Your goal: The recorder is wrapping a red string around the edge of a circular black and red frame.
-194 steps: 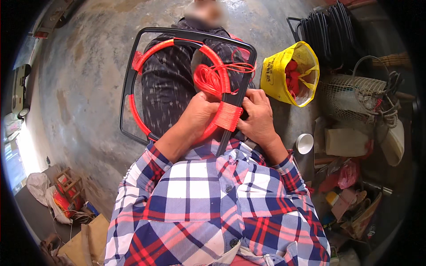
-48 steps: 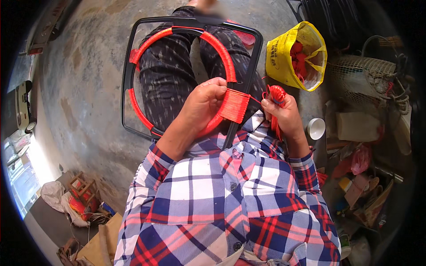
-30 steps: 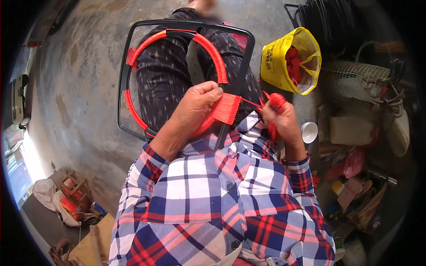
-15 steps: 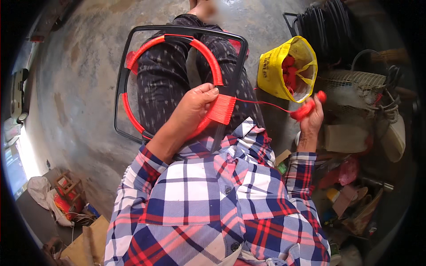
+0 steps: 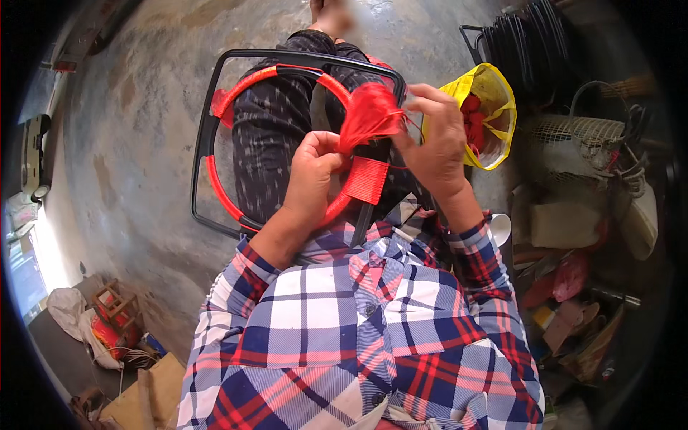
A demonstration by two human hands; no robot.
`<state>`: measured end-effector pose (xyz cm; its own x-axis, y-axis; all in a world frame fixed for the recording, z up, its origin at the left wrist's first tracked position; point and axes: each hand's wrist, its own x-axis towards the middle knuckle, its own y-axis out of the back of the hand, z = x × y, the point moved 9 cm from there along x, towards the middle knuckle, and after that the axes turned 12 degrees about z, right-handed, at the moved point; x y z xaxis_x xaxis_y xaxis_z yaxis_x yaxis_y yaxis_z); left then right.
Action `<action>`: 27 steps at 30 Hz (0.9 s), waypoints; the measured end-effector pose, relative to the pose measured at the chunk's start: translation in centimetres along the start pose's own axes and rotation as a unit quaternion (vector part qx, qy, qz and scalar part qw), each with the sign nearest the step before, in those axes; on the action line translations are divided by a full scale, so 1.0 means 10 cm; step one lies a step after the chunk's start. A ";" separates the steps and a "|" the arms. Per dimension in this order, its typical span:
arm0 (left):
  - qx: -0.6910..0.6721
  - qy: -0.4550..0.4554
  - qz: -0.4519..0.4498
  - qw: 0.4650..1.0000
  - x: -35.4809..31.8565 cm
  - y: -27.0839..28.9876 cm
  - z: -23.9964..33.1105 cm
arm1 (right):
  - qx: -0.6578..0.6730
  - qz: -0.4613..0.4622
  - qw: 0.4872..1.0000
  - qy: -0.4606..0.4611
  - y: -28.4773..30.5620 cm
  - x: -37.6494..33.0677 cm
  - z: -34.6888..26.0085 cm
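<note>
A ring wrapped in red cord sits in a black frame across my lap. A wide red wrapped patch covers its near right part. Over the ring's right side is a loose bundle of red cord, smeared by motion. Its strands narrow toward the thumb and forefinger of my left hand, which are closed on that end. My right hand is just right of the bundle, fingers bent and apart, loose strands near its fingertips.
Right of my knees stands a yellow bag with red cord balls inside. Black frames are stacked behind it. A wire basket and mixed clutter lie at the right. A white cup shows beside my right sleeve.
My right hand has come left from beside the yellow bag to the ring. The red cord bundle moved from it to between my hands and fanned out. My left hand stays near the ring.
</note>
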<state>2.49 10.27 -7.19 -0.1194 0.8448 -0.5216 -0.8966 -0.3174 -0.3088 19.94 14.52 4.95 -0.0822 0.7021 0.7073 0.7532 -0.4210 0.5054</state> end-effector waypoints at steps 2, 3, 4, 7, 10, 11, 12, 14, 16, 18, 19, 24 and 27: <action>-0.047 0.024 -0.021 0.998 -0.07 -0.14 0.05 | -0.006 0.015 0.999 -0.030 0.12 -0.14 0.13; -0.088 0.050 -0.048 0.994 -0.11 -0.23 0.06 | -0.012 -0.073 0.997 -0.022 0.02 -0.25 0.10; -0.076 0.061 -0.068 0.993 -0.12 -0.26 0.02 | -0.018 -0.159 0.987 -0.014 -0.07 -0.37 0.06; -0.062 0.100 -0.130 0.984 -0.15 -0.35 0.00 | 0.013 -0.188 0.979 -0.074 -0.25 -0.55 -0.06; -0.083 0.112 -0.111 0.984 -0.15 -0.36 -0.03 | 0.052 -0.158 0.980 -0.109 -0.26 -0.63 0.05; -0.084 0.112 -0.109 0.984 -0.17 -0.38 -0.02 | 0.080 -0.129 0.981 -0.122 -0.20 -0.61 0.11; -0.106 0.110 -0.118 0.981 -0.20 -0.41 0.03 | 0.131 -0.124 0.967 -0.179 -0.12 -0.61 0.18; -0.129 0.103 -0.124 0.978 -0.16 -0.38 0.03 | 0.242 -0.095 0.914 -0.312 0.02 -0.67 0.43; -0.087 0.163 -0.077 0.980 -0.06 -0.21 -0.22 | 0.399 -0.018 0.811 -0.427 0.22 -0.68 0.52; -0.107 0.165 -0.077 0.978 -0.06 -0.23 -0.25 | 0.572 0.027 0.691 -0.442 0.47 -0.62 0.48; -0.123 0.167 -0.078 0.975 -0.05 -0.24 -0.24 | 0.651 0.024 0.630 -0.423 0.60 -0.59 0.43; -0.127 0.150 -0.089 0.976 -0.11 -0.29 -0.10 | 0.754 0.101 0.535 -0.368 1.33 -0.48 0.62; -0.132 0.143 -0.105 0.975 -0.11 -0.29 -0.07 | 0.696 0.079 0.578 -0.418 1.39 -0.49 0.90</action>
<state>5.56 9.99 -6.31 0.2137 0.7601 -0.6137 -0.7427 -0.2817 -0.6075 36.63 10.37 4.02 -0.0357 0.9953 -0.0897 0.5516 -0.0552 -0.8323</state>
